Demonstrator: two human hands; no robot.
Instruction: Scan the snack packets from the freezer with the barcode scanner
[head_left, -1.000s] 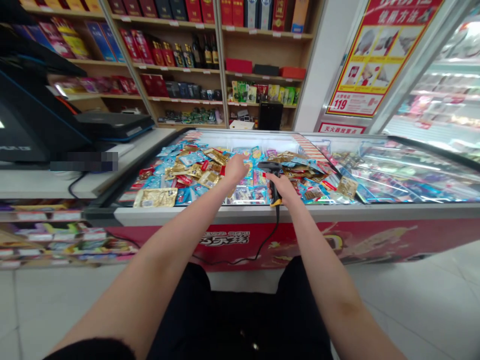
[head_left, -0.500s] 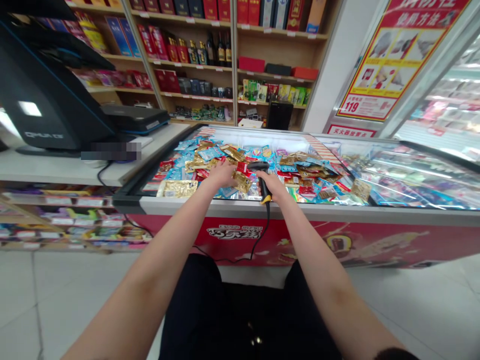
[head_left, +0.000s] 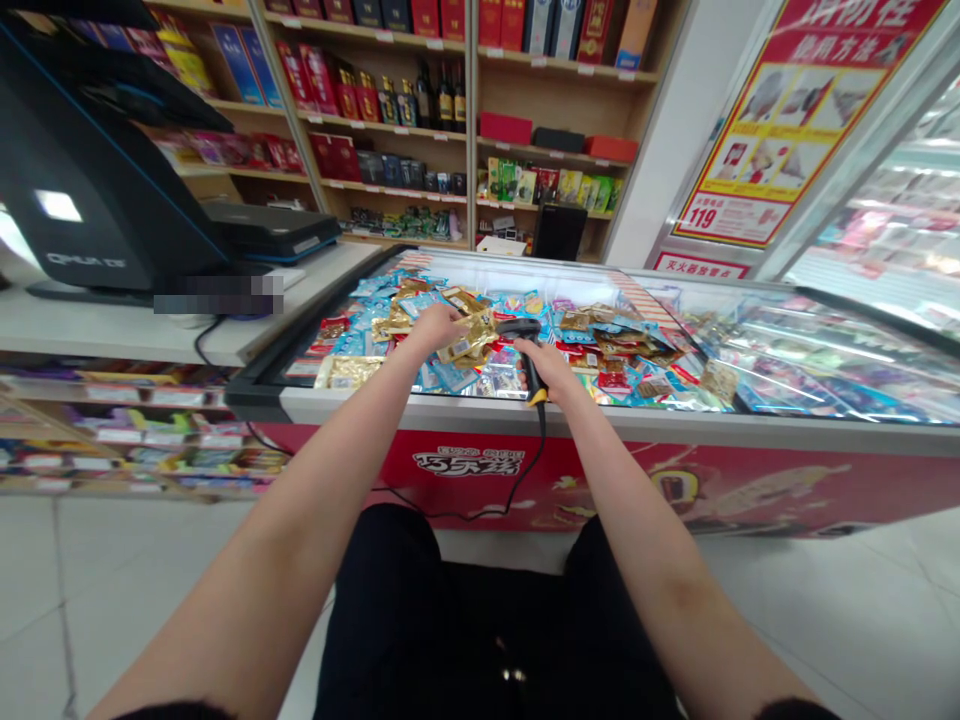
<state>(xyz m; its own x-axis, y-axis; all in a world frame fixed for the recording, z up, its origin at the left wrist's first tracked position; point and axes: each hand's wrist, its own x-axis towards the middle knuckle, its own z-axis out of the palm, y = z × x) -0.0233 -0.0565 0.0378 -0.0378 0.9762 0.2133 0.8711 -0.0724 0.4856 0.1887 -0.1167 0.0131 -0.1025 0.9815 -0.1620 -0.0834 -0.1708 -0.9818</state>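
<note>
My right hand (head_left: 547,368) is closed round the handle of a black and yellow barcode scanner (head_left: 533,378), whose head points left over the freezer. A gold snack packet (head_left: 474,335) is pinched in my left hand (head_left: 437,328), held just left of the scanner's head. Beneath both hands lie many small packets in gold, blue and red, spread on the glass top of the chest freezer (head_left: 420,411). Another gold and white packet (head_left: 349,372) rests near the front left corner. The left fingertips are partly hidden behind the packet.
A black cable (head_left: 517,490) hangs from the scanner across the freezer's red front. To the left, a counter (head_left: 225,345) carries a dark checkout machine (head_left: 112,200). Shelves (head_left: 390,130) of bottles and boxes stand behind; a red and yellow poster (head_left: 795,130) is at right.
My left hand, spread over the packets before, has taken hold of a gold packet and lifted it towards the scanner's head. My right hand has barely moved.
</note>
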